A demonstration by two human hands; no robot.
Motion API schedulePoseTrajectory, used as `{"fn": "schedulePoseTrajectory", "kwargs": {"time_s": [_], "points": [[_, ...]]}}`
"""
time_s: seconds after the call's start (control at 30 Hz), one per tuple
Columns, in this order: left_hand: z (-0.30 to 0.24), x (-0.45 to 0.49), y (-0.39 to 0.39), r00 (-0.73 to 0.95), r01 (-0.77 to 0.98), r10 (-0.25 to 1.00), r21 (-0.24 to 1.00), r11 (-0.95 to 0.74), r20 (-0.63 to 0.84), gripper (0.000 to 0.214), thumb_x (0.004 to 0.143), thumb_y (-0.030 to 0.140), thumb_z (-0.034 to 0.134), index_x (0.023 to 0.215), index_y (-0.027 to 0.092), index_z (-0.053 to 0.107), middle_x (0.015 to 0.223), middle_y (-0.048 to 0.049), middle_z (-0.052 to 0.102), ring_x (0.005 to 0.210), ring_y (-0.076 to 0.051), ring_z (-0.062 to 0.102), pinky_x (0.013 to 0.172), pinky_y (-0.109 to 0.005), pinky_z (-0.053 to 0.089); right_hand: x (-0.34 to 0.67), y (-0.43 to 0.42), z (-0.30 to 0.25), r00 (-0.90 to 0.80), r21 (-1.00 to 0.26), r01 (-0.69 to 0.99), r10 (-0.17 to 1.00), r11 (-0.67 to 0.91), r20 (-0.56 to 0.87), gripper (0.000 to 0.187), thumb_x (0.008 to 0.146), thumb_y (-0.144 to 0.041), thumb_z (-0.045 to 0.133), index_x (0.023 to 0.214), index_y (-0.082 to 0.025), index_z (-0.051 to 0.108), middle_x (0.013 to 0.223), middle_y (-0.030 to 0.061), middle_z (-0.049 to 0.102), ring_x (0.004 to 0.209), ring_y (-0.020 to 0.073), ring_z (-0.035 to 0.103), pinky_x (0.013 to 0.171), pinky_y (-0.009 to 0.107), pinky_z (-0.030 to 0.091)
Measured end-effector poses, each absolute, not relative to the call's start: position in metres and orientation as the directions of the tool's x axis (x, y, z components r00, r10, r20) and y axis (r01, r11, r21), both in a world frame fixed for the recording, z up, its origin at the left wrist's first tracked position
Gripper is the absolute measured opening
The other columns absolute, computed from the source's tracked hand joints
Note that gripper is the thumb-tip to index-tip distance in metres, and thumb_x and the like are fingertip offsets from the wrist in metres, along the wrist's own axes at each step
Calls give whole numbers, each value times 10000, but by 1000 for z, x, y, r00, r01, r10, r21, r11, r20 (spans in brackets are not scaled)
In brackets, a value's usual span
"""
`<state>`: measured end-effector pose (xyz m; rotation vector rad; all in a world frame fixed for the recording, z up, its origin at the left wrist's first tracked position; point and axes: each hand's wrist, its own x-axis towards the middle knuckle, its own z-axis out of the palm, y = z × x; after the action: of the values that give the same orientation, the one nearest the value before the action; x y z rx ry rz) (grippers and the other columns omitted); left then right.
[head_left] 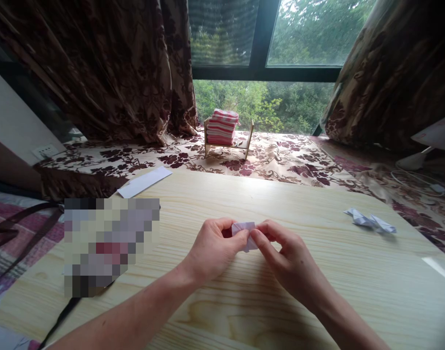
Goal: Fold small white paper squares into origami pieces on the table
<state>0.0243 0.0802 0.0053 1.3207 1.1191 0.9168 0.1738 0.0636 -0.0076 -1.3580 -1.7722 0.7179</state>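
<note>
A small piece of folded white paper is held between both hands, just above the middle of the wooden table. My left hand pinches its left side, thumb laid across the near face. With thumb and forefinger, my right hand grips the right edge. The fingers cover much of the paper, so its full shape is hidden. Several folded paper pieces lie together on the table to the right.
A white paper strip lies at the table's far left edge. Below it, a pixelated patch hides some objects, with a dark strap running out. Beyond the table, a small wooden rack holds folded pink-striped cloths. A lamp stands far right.
</note>
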Motion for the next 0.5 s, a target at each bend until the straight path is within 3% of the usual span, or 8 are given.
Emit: {"fn": "schedulePoseTrajectory", "kwargs": {"time_s": [0.2, 0.5], "points": [[3, 25, 81, 276, 80, 955, 992, 93, -112, 181, 707, 238, 608, 582, 116, 561, 553, 23, 481, 531, -76, 400, 489, -203, 306, 171, 61, -3, -158, -800, 540, 965, 261, 208, 250, 870, -300, 438, 651, -194, 493, 622, -5, 514, 586, 131, 479, 499, 226, 344], [6, 24, 83, 265, -15, 950, 984, 175, -165, 156, 686, 242, 663, 651, 90, 668, 584, 1, 579, 554, -88, 480, 537, -209, 359, 175, 64, -5, -136, -794, 537, 958, 284, 251, 339, 905, -357, 409, 611, -197, 460, 577, -19, 465, 549, 122, 438, 515, 236, 347]]}}
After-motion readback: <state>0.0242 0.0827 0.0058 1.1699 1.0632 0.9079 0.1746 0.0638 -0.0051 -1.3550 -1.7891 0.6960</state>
